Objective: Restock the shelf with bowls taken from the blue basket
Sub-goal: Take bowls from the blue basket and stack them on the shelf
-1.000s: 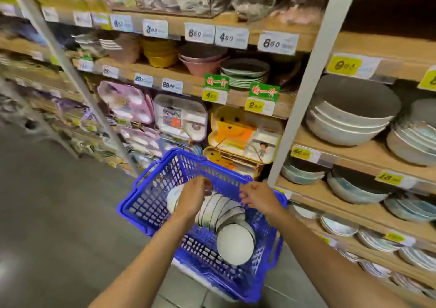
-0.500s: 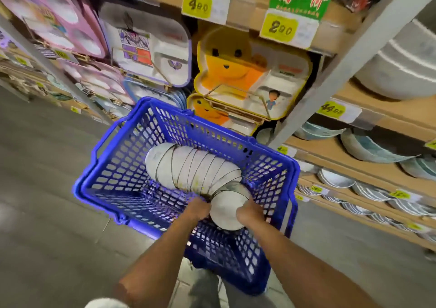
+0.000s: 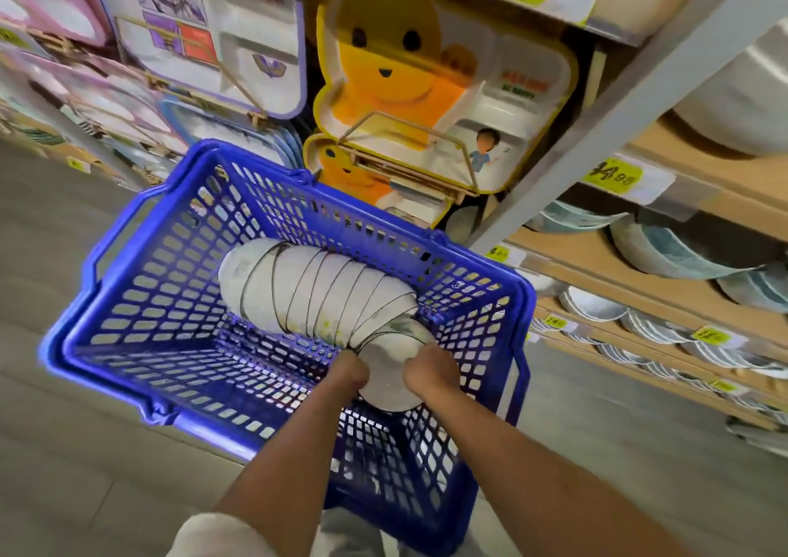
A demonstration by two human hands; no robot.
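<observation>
A blue plastic basket (image 3: pixel 128 283) stands on the floor in front of the shelves. Inside it lies a curved row of several nested white bowls with dark rims (image 3: pixel 315 292), on its side. The nearest bowl (image 3: pixel 386 379) faces me bottom-up. My left hand (image 3: pixel 347 371) grips its left edge and my right hand (image 3: pixel 430 375) grips its right edge, fingers curled round the rim. Wooden shelves (image 3: pixel 605 258) at the right hold stacks of bowls (image 3: pixel 665 249).
Children's divided trays, a yellow bear-shaped one (image 3: pixel 409 83) and a white-purple one (image 3: pixel 221 40), hang just behind the basket. A grey metal shelf post (image 3: pixel 618 100) slants up at the right. Grey floor (image 3: pixel 64 471) surrounds the basket.
My hands dropped from the basket's far rim into the basket and took hold of the nearest bowl. The camera leaned down closer to the basket.
</observation>
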